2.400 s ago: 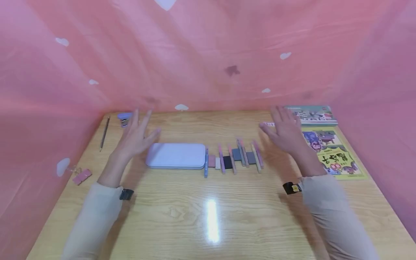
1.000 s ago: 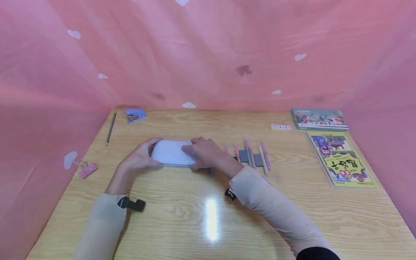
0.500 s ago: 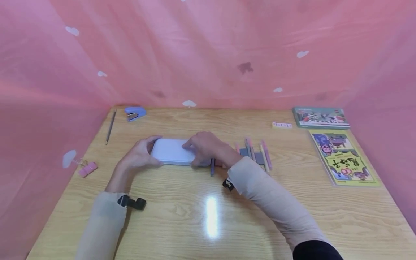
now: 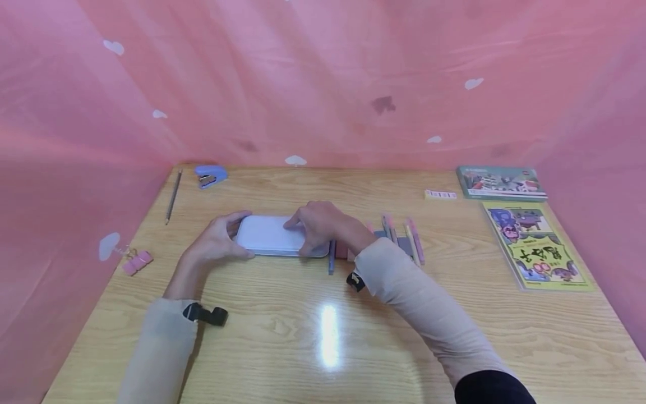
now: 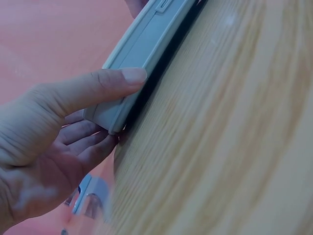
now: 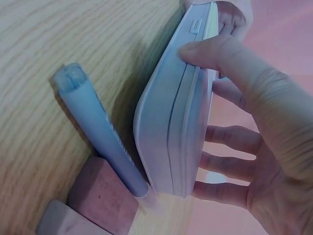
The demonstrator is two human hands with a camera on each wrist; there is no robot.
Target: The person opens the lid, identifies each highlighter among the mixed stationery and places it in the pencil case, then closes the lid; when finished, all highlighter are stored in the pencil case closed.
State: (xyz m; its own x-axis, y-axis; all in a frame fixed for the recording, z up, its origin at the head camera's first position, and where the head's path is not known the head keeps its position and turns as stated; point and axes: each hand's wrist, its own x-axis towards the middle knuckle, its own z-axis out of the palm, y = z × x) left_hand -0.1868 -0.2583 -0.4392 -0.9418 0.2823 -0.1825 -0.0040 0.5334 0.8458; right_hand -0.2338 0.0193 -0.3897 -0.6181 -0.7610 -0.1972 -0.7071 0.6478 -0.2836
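A pale lavender hard pencil case (image 4: 267, 231) lies on the wooden table, its lid down. My left hand (image 4: 218, 238) holds its left end, thumb on the front side (image 5: 129, 68) and fingers behind. At the right part, my right hand (image 4: 323, 225) grips it, the thumb on the front by the small clasp (image 6: 195, 26) and the fingers over the top. Just right of the case lies a blue pen (image 6: 100, 125), beside a dark red block (image 6: 102, 196) that resembles an eraser. My right wrist hides part of the row of pens (image 4: 415, 241) and blocks.
Back left are a grey pencil (image 4: 174, 197) and a blue stapler (image 4: 212, 175); a pink binder clip (image 4: 137, 262) lies at the left edge. On the right are a yellow book (image 4: 540, 247), a green box (image 4: 501, 183) and a small pink-and-white strip (image 4: 441, 194). Pink cloth surrounds the table.
Both hands were raised apart with spread fingers; they came down onto the pencil case, the right one crossing leftward. Over the last second they have hardly moved.
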